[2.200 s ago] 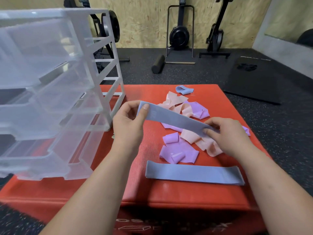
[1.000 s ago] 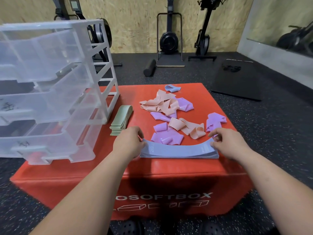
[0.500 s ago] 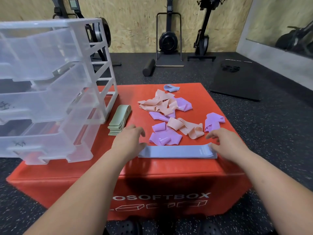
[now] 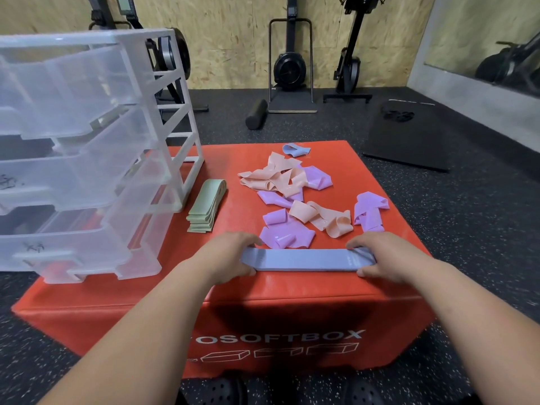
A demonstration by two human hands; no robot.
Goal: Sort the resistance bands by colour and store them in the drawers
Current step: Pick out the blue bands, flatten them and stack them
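Clamping opposite ends, left hand (image 4: 226,257) and right hand (image 4: 385,258) fingers (image 4: 355,244) hold blue bands (image 4: 306,260).

We stretch both bare forearms forward, side by side, palms turned down. Our left hand (image 4: 230,255) curls over one end of the blue bands (image 4: 306,260), fingers on the far edge and thumb on the near edge. Our right hand (image 4: 382,257) mirrors it at the other end, forefinger laid along the far edge, thumb tucked against the near one.
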